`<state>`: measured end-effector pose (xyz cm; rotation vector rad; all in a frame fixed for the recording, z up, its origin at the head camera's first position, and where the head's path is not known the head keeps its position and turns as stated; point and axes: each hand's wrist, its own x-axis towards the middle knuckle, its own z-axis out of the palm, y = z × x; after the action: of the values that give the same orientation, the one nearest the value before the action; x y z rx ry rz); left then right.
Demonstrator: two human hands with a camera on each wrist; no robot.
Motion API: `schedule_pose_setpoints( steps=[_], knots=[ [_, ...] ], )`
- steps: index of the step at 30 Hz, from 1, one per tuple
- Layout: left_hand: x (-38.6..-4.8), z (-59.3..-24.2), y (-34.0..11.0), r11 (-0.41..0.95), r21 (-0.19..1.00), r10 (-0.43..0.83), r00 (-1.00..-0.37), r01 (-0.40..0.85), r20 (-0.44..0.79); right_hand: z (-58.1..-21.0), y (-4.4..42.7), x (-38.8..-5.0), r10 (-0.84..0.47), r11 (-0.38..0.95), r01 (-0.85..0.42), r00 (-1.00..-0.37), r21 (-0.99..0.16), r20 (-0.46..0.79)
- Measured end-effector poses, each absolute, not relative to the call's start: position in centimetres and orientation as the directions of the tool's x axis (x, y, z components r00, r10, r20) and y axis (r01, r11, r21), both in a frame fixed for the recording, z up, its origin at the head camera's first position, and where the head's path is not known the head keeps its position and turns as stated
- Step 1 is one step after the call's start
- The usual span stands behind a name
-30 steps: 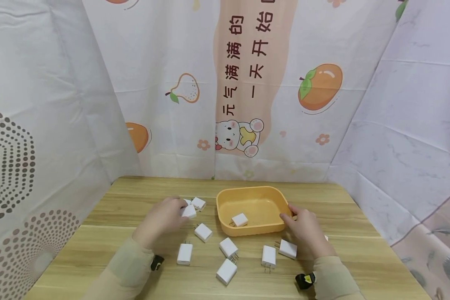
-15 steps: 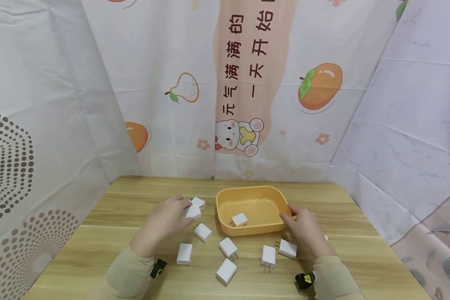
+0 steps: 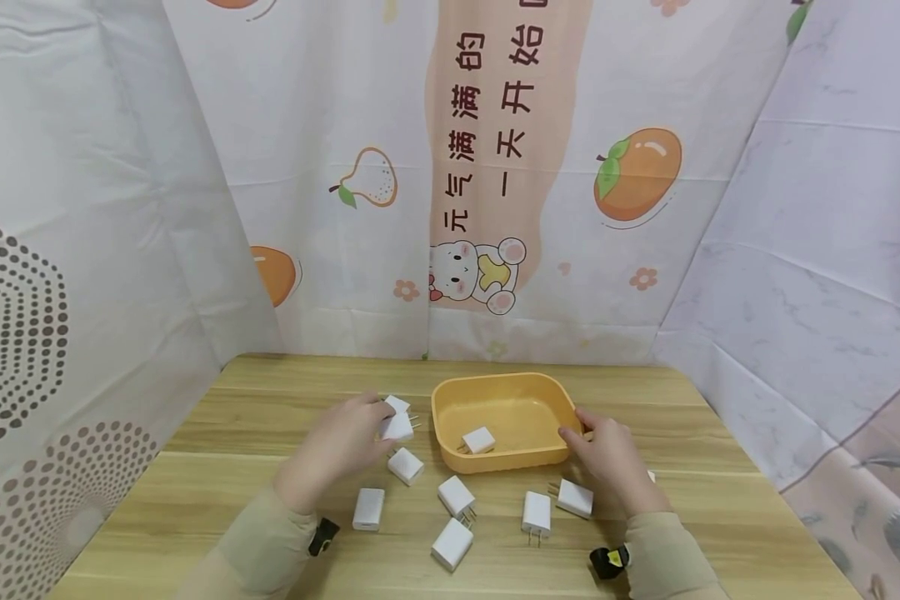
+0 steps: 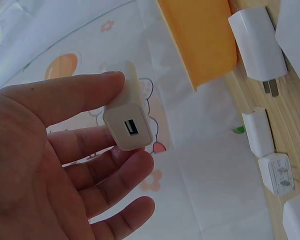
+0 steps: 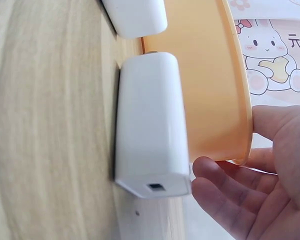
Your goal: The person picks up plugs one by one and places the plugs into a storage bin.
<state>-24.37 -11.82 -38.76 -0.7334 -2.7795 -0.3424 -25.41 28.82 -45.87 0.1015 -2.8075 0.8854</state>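
Observation:
A white USB wall charger (image 3: 397,427) is held up by my left hand (image 3: 337,446), its two prongs pointing right. In the left wrist view, thumb and fingers pinch the charger (image 4: 127,117), whose USB port faces the camera. My right hand (image 3: 611,458) grips the right end of a yellow-orange plastic bin (image 3: 525,457); the right wrist view has the thumb at the rim and fingers (image 5: 222,182) against its outside. Inside the bin, one white charger (image 3: 480,440) lies near the left front corner.
Several white chargers lie on the wooden table (image 3: 270,392): one charger (image 3: 396,404) behind the left hand, another (image 3: 407,465) beside it, others (image 3: 452,543) in front of the bin. One charger (image 3: 574,497) is close to the right forearm. Printed curtains (image 3: 345,250) enclose the back and sides.
My left hand has lifted slightly and moved right toward the bin with the charger, whose prongs now show. The right hand and bin have stayed in place.

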Motion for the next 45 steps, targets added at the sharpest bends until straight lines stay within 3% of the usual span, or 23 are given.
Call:
schedule_pose_setpoints(
  steps=[7, 20, 34, 45],
  knots=[
    [-25.2, -38.6, -9.3, 0.815, 0.146, 0.514, -0.817, 0.560, 0.262, -45.9, 28.8, -25.4, -0.004, 0.817, -0.118, -0.980, -0.564, 0.199],
    [-26.7, -39.0, -4.7, 0.804, 0.206, 0.520, -0.827, 0.558, 0.213, -45.6, 29.0, -25.6, -0.003, 0.810, -0.115, -0.981, -0.576, 0.192],
    [-28.4, -39.8, 0.2, 0.840, 0.112, 0.519, -0.846, 0.531, 0.124, -45.7, 28.8, -25.4, -0.005, 0.812, -0.122, -0.979, -0.570, 0.202],
    [-28.6, -40.2, 0.9, 0.844, 0.106, 0.515, -0.850, 0.525, 0.111, -45.8, 28.8, -25.5, 0.002, 0.805, -0.110, -0.982, -0.584, 0.187]
  ],
)
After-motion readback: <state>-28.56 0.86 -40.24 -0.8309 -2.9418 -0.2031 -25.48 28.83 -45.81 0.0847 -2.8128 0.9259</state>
